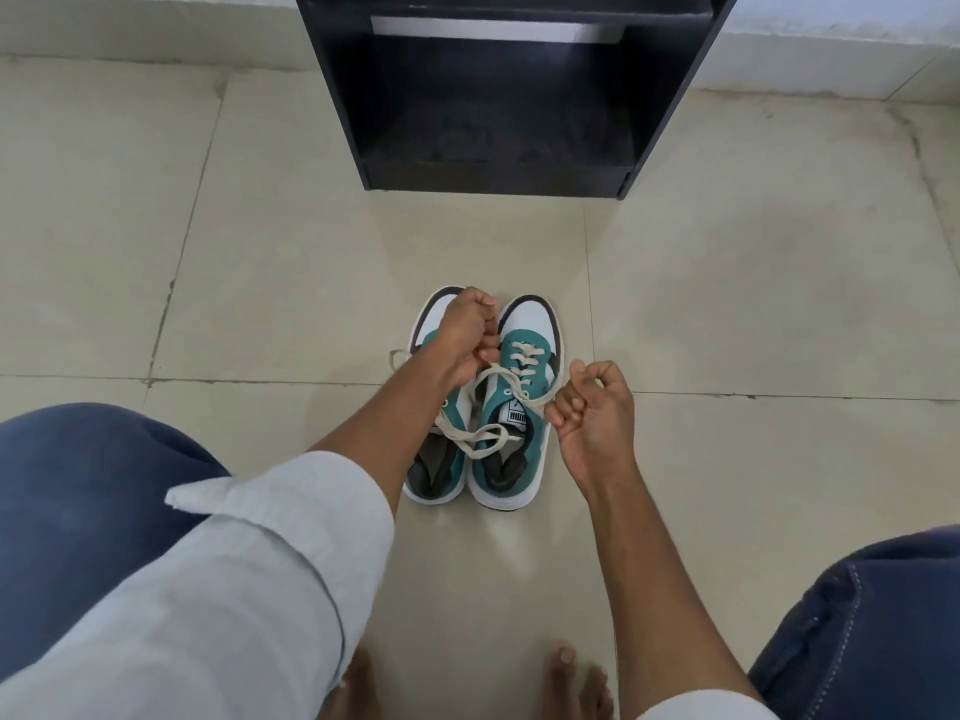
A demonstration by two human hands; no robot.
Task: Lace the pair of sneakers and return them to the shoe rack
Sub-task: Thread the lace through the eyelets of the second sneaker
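Observation:
Two teal, white and black sneakers stand side by side on the floor, toes pointing away from me. The right sneaker has a cream lace threaded through its lower eyelets. My left hand hovers over the left sneaker and grips one end of that lace. My right hand, just right of the right sneaker, pinches the other end. The lace is stretched between both hands. Loose cream lace lies across the openings of both shoes.
A black shoe rack stands on the tiled floor straight ahead, its lower shelf open towards me. My knees in blue jeans frame the view left and right, and my bare feet sit at the bottom.

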